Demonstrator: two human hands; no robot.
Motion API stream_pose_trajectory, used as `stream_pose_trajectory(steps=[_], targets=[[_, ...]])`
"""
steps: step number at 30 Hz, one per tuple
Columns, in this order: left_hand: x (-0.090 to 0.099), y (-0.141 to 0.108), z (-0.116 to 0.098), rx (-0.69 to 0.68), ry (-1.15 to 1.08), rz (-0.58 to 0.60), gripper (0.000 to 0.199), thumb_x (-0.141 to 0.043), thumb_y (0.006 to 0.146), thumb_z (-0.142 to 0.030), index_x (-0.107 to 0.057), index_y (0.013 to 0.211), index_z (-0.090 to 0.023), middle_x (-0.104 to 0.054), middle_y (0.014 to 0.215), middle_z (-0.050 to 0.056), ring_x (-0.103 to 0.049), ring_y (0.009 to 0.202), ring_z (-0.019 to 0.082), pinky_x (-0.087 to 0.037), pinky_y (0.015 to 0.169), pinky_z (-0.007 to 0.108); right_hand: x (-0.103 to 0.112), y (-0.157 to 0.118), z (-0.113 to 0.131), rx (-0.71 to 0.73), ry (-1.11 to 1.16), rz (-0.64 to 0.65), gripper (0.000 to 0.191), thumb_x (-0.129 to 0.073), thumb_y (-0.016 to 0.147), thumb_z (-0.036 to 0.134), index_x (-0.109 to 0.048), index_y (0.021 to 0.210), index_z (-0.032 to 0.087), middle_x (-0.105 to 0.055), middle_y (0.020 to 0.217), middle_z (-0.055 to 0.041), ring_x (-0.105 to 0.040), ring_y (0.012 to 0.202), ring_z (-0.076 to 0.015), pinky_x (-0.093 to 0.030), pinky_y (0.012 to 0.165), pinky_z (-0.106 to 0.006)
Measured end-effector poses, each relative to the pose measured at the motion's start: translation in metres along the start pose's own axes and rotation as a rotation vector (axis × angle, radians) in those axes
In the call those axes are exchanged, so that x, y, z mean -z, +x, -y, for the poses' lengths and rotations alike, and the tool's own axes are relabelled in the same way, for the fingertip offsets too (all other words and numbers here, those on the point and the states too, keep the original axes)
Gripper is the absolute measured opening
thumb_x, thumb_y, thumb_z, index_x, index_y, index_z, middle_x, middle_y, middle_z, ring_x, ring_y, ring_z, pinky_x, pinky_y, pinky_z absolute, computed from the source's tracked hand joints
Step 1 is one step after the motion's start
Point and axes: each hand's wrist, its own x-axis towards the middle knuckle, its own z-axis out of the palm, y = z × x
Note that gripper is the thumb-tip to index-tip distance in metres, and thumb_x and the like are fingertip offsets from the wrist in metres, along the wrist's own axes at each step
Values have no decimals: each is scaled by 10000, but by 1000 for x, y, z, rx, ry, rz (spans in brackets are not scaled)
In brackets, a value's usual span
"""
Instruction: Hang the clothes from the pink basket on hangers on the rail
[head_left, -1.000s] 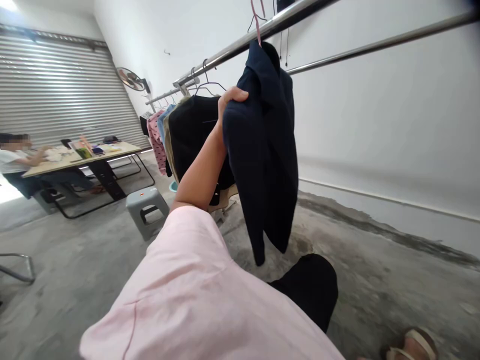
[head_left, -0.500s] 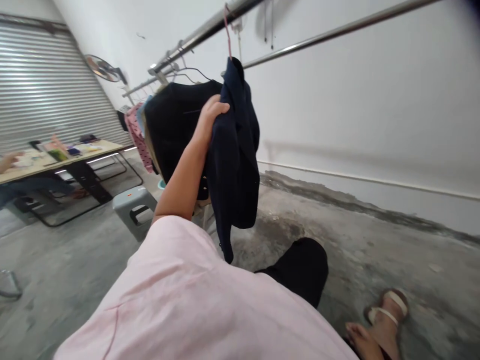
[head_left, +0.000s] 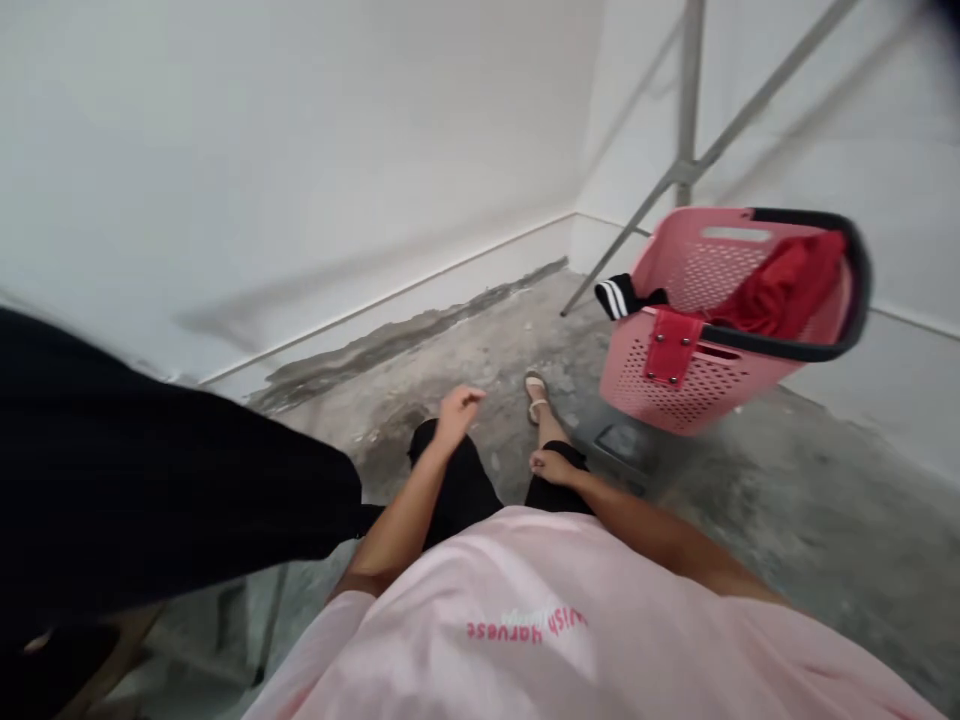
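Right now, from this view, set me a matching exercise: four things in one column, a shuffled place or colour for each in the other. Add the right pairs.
Things:
1. Basket
2. Red cloth
3. Dark garment
4. Right hand

Places and colours:
A. At the left edge of the picture
B. In front of the right trouser leg
C. Pink, with a dark handle
D. Inside the basket

Right pairs: 1-C, 2-D, 3-A, 4-B

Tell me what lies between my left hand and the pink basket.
In the head view, your sandalled foot and grey floor separate left hand from pink basket.
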Motion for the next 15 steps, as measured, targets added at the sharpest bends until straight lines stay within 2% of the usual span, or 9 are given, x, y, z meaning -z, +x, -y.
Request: stream_pose_trajectory(steps=[1, 3, 5, 7, 9, 11, 12, 13, 15], targets=[[-29, 4, 19, 111, -51, 86, 180, -534, 667, -90, -654, 784, -156, -680, 872, 63, -605, 934, 184, -473, 904, 302, 4, 3, -6, -59, -28, -9, 277, -564, 955, 385, -614, 913, 116, -603, 834, -15, -559, 719, -75, -519, 683, -227], [-75, -3, 54, 257, -91, 163, 109, -527, 649, -89, -583, 719, -150, -612, 688, 36, -575, 672, 145, -469, 671, 249, 13, 8, -14, -162, -76, -19, 272, -582, 945, 351, -582, 801, 120, -560, 729, 11, -505, 640, -55, -485, 640, -202], [-101, -15, 81, 397, -99, 197, 96, -560, 606, -93, -502, 639, -161, -493, 548, -7, -467, 502, 118, -385, 523, 227, 25, 8, -18, -231, -104, -41, 235, -623, 905, 291, -554, 756, 123, -518, 649, 33, -470, 581, -53, -454, 604, -202], [-110, -20, 101, 496, -101, 217, 127, -581, 593, -99, -474, 616, -164, -434, 506, -25, -383, 435, 96, -301, 463, 216, 43, 2, -11, -270, -121, -68, 136, -647, 844, 211, -562, 783, 123, -504, 607, 43, -467, 536, -66, -437, 585, -221], [-109, -15, 113, 528, -125, 234, 97, -578, 620, -109, -505, 664, -157, -478, 547, -17, -403, 450, 89, -284, 465, 201, 73, -8, 11, -274, -126, -96, 96, -628, 808, 155, -599, 891, 116, -554, 652, 29, -506, 543, -82, -451, 613, -247], [-104, -3, 120, 514, -147, 247, 92, -576, 656, -120, -543, 734, -155, -546, 623, -4, -457, 500, 86, -296, 485, 186, 117, -22, 49, -213, -139, -132, 235, -609, 818, 158, -624, 1051, 127, -634, 813, -10, -577, 649, -93, -477, 704, -261], [-101, 4, 122, 504, -147, 250, 98, -582, 669, -128, -553, 758, -157, -563, 649, -2, -470, 518, 84, -294, 489, 181, 142, -29, 73, -150, -152, -156, 306, -620, 828, 187, -628, 1133, 159, -659, 913, -22, -608, 751, -101, -477, 767, -259], [-99, 9, 125, 499, -137, 252, 99, -591, 679, -137, -556, 769, -159, -566, 657, -4, -468, 521, 82, -281, 485, 180, 170, -36, 98, -23, -200, -191, 361, -639, 836, 236, -627, 1193, 182, -670, 1006, -41, -621, 850, -117, -475, 806, -261], [-98, 16, 131, 506, -104, 265, 96, -610, 697, -162, -549, 771, -162, -550, 647, -11, -440, 499, 77, -242, 467, 186, 227, -43, 147, 134, -293, -397, 357, -639, 859, 339, -651, 1185, 194, -680, 990, -54, -613, 821, -123, -465, 783, -269]])
